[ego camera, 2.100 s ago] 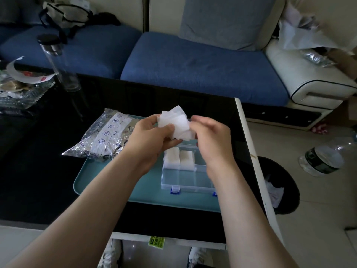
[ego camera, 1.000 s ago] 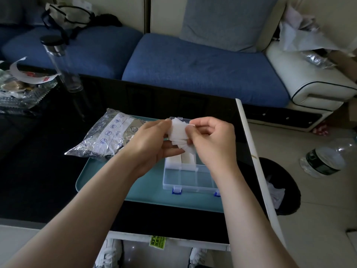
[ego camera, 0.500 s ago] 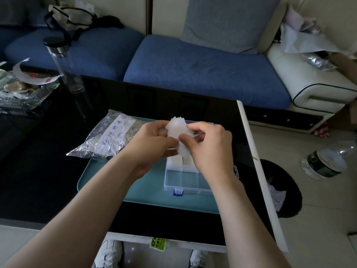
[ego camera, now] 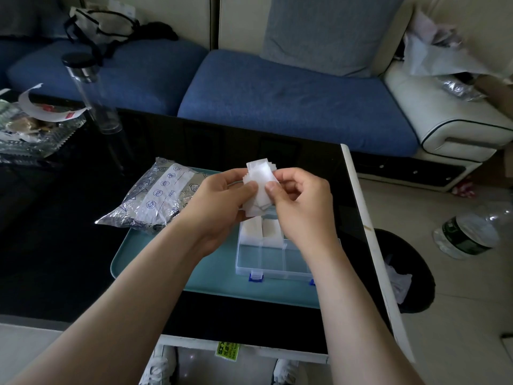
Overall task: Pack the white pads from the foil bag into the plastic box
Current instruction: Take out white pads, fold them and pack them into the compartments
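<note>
Both the left hand (ego camera: 222,198) and right hand (ego camera: 298,201) pinched a fanned stack of white pads (ego camera: 259,187) above the plastic box (ego camera: 273,258) near the worktop's right edge; squaring them seemingly preceded lowering into an empty compartment.

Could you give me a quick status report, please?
Left hand and right hand pinch white pads over plastic box. Two far compartments filled. Foil bag beside it, not blocking.

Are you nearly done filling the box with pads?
Not yet. Two back slots of the box hold pads. The left hand and right hand pinch a fanned stack above it. The front slots look bare, and the bag looks full.
</note>
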Demonstrator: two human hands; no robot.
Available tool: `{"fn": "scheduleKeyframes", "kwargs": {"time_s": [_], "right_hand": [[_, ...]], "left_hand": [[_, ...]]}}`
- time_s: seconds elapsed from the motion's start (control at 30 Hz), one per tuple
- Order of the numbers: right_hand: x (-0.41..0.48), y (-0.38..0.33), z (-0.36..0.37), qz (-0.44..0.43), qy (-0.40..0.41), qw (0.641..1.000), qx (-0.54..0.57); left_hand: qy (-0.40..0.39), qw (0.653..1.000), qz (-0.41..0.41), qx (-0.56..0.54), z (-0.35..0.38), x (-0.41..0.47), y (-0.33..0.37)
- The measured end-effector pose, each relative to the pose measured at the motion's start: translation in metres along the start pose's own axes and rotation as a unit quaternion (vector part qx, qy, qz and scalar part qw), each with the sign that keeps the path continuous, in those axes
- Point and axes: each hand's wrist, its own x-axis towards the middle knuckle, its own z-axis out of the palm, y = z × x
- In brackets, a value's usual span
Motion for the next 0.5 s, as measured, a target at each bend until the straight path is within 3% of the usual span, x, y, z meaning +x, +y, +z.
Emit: {"fn": "scheduleKeyframes", "kwargs": {"time_s": [0.27,0.5], "right_hand": [[-0.0014,-0.0012,-0.0024,0.113,-0.037,0.989,0.085],[-0.0003,-0.0078,-0.0089,0.182,-0.022,0.969,0.166]], "left_hand": [[0.02,1.0,-0.003,-0.023,-0.0005,0.0012,-0.0014],[0.029,0.999,-0.01,-0.013,0.0008,0.001,-0.0003]]}}
